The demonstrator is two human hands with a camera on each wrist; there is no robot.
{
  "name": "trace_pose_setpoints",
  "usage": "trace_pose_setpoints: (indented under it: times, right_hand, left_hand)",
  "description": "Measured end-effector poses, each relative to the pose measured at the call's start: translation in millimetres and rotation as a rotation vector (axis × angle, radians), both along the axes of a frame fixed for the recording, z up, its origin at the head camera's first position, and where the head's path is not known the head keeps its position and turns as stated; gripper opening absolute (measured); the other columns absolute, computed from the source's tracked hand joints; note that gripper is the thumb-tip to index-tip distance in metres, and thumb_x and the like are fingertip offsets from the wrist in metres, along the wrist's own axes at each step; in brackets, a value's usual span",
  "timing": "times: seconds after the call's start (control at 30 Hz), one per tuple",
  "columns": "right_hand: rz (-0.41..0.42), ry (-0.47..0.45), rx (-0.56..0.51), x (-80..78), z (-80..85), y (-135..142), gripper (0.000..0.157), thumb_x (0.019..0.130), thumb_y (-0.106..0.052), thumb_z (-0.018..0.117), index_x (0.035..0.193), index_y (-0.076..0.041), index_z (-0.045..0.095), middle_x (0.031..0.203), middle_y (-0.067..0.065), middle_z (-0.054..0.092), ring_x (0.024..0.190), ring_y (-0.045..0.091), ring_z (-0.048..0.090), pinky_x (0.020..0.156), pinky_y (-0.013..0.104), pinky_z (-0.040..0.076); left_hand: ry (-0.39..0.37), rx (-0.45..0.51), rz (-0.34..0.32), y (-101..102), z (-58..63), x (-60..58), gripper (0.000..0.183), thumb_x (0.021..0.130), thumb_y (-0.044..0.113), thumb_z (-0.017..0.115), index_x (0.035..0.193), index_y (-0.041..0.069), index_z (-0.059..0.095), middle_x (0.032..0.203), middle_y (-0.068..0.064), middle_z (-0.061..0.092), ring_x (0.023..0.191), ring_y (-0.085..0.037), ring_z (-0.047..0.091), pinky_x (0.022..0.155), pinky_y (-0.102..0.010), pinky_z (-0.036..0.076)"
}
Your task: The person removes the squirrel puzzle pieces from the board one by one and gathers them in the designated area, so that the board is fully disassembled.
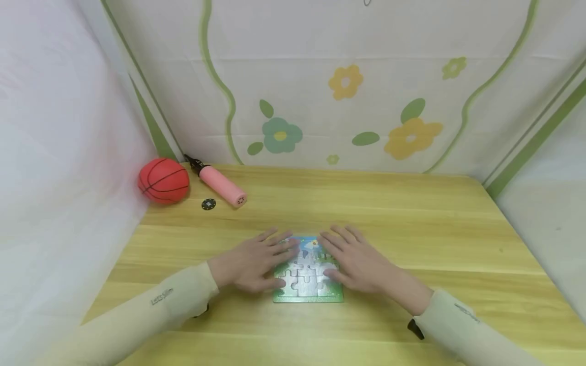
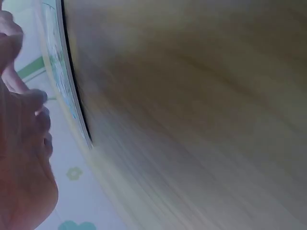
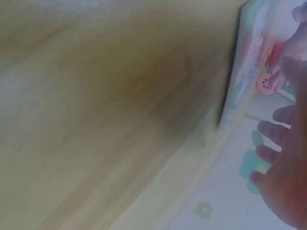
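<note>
I'm seeing the squarish jigsaw puzzle lying at three o'clock from the left hand, nine from the right hand, neither clearly nearer; both are reaching over its sides, fingers spread.

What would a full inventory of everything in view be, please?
jigsaw puzzle: one, multicoloured, between the hands
ball: one, red, table's far-left corner
hand pump: one, pink and black, beside the ball
disc: one, black, between ball and pump
table: one, yellowish wood, beneath these
fabric walls: three, mostly white, left, behind and right
small loop: one, grey, back wall's top
wrist pieces: two, black, by cuffs
sleeves: two, pale green, on forearms
left hand: one, bare, puzzle's left side
right hand: one, bare, puzzle's right side
</note>
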State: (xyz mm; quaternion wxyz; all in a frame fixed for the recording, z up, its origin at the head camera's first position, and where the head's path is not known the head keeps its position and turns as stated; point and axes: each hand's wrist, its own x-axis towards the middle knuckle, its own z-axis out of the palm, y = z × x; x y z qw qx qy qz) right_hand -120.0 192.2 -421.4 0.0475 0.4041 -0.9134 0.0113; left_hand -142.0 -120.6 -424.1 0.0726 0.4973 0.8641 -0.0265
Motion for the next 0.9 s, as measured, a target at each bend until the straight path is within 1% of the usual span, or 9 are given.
trace_pose_setpoints:
  times: [0.07, 0.13, 0.23, 0.3, 0.37, 0.5, 0.67, 0.77, 0.9]
  right_hand:
    - [-0.013, -0.001, -0.002, -2.9, -3.6, -2.3, 0.072, 0.102, -0.049, 0.059, 0.156, -0.004, 0.045, 0.158, 0.016, 0.053, 0.148, 0.04, 0.047, 0.124, 0.06, 0.038]
    - [-0.044, -0.025, -0.022, -5.5, -7.1, -4.7, 0.068, 0.101, -0.046, 0.062, 0.152, -0.002, 0.05, 0.151, 0.016, 0.058, 0.14, 0.037, 0.053, 0.12, 0.055, 0.045]
    - [-0.127, -0.076, -0.087, -8.4, -10.7, -8.4, 0.062, 0.098, -0.041, 0.069, 0.142, 0.001, 0.059, 0.136, 0.017, 0.067, 0.125, 0.034, 0.06, 0.11, 0.052, 0.052]
    - [-0.185, -0.109, -0.139, -10.8, -11.0, -11.4, 0.057, 0.094, -0.037, 0.075, 0.134, 0.002, 0.064, 0.127, 0.017, 0.07, 0.115, 0.033, 0.062, 0.102, 0.05, 0.055]
    - [-0.235, -0.144, -0.173, -13.7, -10.4, -14.3, 0.053, 0.09, -0.033, 0.08, 0.127, 0.003, 0.068, 0.12, 0.017, 0.071, 0.11, 0.032, 0.062, 0.098, 0.05, 0.055]
    - [-0.299, -0.203, -0.17, -19.8, -7.4, -18.7, 0.049, 0.086, -0.032, 0.084, 0.12, 0.001, 0.071, 0.115, 0.016, 0.07, 0.108, 0.031, 0.06, 0.098, 0.05, 0.054]
    - [-0.342, -0.269, -0.151, -25.7, -3.1, -22.1, 0.048, 0.084, -0.034, 0.086, 0.115, 0.0, 0.071, 0.112, 0.015, 0.07, 0.106, 0.03, 0.06, 0.096, 0.048, 0.055]
    - [-0.366, -0.332, -0.151, -31.4, -1.3, -23.7, 0.048, 0.082, -0.034, 0.088, 0.113, -0.001, 0.07, 0.108, 0.012, 0.068, 0.103, 0.028, 0.059, 0.095, 0.045, 0.055]
    - [-0.375, -0.414, -0.169, -40.7, 0.6, -23.8, 0.048, 0.079, -0.031, 0.091, 0.108, -0.002, 0.067, 0.099, 0.008, 0.063, 0.094, 0.022, 0.057, 0.086, 0.039, 0.055]
  left_hand:
    - [-0.031, -0.015, 0.027, 6.4, -0.2, -1.3, 0.081, 0.105, 0.065, 0.037, 0.167, 0.015, 0.022, 0.177, -0.003, 0.015, 0.166, -0.026, 0.011, 0.137, -0.046, 0.014]
    - [-0.066, -0.022, 0.049, 12.6, -0.1, -2.2, 0.083, 0.105, 0.065, 0.036, 0.167, 0.013, 0.02, 0.177, -0.003, 0.012, 0.166, -0.025, 0.01, 0.137, -0.044, 0.015]
    - [-0.11, -0.027, 0.062, 20.5, -0.7, -3.2, 0.086, 0.104, 0.066, 0.037, 0.168, 0.012, 0.017, 0.178, -0.005, 0.009, 0.166, -0.025, 0.01, 0.137, -0.042, 0.016]
    - [-0.121, -0.04, 0.064, 24.0, -0.8, -3.4, 0.088, 0.104, 0.067, 0.036, 0.168, 0.011, 0.015, 0.178, -0.005, 0.008, 0.166, -0.025, 0.009, 0.137, -0.041, 0.016]
    - [-0.127, -0.051, 0.065, 26.1, -1.3, -3.6, 0.088, 0.104, 0.067, 0.037, 0.168, 0.01, 0.015, 0.178, -0.005, 0.008, 0.166, -0.025, 0.01, 0.137, -0.04, 0.016]
    - [-0.141, -0.066, 0.073, 27.6, -2.3, -3.4, 0.089, 0.103, 0.066, 0.039, 0.168, 0.01, 0.014, 0.178, -0.006, 0.007, 0.166, -0.024, 0.01, 0.137, -0.04, 0.016]
    - [-0.177, -0.062, 0.083, 28.6, -4.9, -3.5, 0.091, 0.103, 0.066, 0.042, 0.168, 0.01, 0.012, 0.178, -0.006, 0.006, 0.166, -0.024, 0.01, 0.137, -0.04, 0.017]
    - [-0.195, -0.053, 0.09, 29.3, -5.6, -3.5, 0.091, 0.102, 0.065, 0.044, 0.168, 0.01, 0.013, 0.178, -0.006, 0.007, 0.166, -0.024, 0.01, 0.137, -0.04, 0.017]
    - [-0.211, -0.042, 0.091, 30.5, -5.7, -4.2, 0.091, 0.102, 0.064, 0.046, 0.168, 0.01, 0.013, 0.178, -0.006, 0.007, 0.166, -0.024, 0.011, 0.137, -0.041, 0.018]
